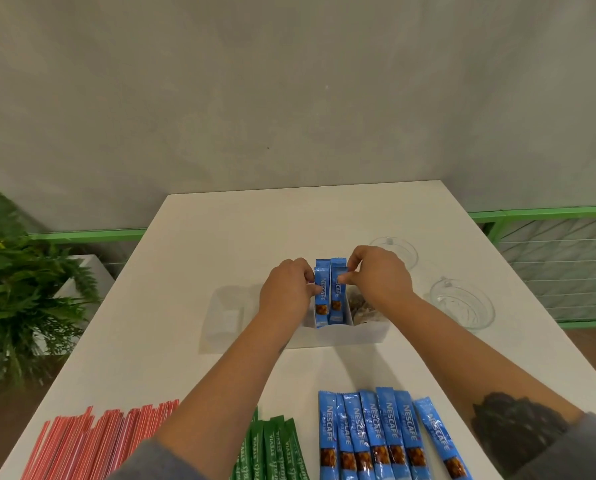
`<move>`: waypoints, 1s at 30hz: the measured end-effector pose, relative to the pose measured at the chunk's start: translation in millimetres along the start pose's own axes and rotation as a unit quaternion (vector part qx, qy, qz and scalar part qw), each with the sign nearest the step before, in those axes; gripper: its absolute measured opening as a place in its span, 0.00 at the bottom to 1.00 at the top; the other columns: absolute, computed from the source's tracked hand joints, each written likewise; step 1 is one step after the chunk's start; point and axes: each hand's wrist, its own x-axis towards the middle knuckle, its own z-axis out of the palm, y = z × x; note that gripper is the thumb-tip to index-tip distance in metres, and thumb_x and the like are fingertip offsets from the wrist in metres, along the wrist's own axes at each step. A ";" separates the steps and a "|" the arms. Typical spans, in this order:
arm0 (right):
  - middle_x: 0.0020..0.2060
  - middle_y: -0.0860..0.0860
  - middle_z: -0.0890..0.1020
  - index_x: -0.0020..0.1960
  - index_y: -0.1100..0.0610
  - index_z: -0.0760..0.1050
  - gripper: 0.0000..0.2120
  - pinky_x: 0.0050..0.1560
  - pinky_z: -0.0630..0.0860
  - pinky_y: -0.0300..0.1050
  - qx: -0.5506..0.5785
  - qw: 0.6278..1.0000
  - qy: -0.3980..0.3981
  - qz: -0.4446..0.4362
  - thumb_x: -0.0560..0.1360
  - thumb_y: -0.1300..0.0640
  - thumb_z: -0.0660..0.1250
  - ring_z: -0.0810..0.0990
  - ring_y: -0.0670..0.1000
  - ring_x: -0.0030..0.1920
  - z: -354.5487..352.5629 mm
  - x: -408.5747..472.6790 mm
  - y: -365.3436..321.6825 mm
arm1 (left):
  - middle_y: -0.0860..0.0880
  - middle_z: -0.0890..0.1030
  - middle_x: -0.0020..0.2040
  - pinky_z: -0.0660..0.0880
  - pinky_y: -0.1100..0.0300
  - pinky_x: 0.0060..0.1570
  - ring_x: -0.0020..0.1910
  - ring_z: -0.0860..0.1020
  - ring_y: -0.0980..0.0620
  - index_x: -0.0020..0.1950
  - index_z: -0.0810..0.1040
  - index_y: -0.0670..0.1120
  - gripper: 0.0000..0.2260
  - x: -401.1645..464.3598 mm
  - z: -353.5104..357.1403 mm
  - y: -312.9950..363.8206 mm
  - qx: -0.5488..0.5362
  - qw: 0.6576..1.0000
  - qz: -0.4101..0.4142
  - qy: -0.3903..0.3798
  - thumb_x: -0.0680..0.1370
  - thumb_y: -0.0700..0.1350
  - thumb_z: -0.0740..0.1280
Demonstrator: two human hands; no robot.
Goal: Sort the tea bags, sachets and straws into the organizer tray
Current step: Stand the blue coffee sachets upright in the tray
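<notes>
While pinching the blue Nescafé sachets (pixel 328 292) from both sides: left-hand fingers (pixel 312 289) curled against the left edge of the front stick, right-hand fingers (pixel 345 278) and thumb nipped on the right edge of the taller one. Left hand (pixel 284 291) and right hand (pixel 379 275) close together over the middle of the white organizer tray (pixel 338 336), knuckles up, forearms reaching in from the near edge. Sachets standing upright, lower ends down inside the tray's middle compartment, tops poking above its walls. Just right of them, in the next compartment, brownish tea bags (pixel 360 306), partly hidden by the right wrist. Left end of the tray pale and blurred, contents hard to tell.

Farther out on the white bench (pixel 220 237): two clear glass cups (pixel 461 303) to the right of the tray, one behind the other. Along the near edge, a row of more blue Nescafé sticks (pixel 386 441) lying flat side by side; to their left, green stevia sachets (pixel 272 452), partly covered by the left forearm; farther left, a spread of red-and-white straws (pixel 92 441). Grey sleeves at both elbows, a dark tattoo (pixel 514 427) on the right forearm. Beyond the bench, green fern plants (pixel 19 289) at left, a grey wall (pixel 289 81) behind and a green rail (pixel 549 214) along it.
</notes>
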 end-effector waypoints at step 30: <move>0.31 0.45 0.73 0.47 0.51 0.72 0.09 0.34 0.67 0.38 0.079 0.993 0.083 -0.023 0.72 0.49 0.69 0.71 0.43 0.32 -40.6 -62.8 30.6 | 0.52 0.71 0.48 0.71 0.58 0.45 0.47 0.73 0.51 0.49 0.69 0.47 0.10 -75.4 4.2 33.1 -0.078 0.990 0.067 0.093 0.75 0.48 0.68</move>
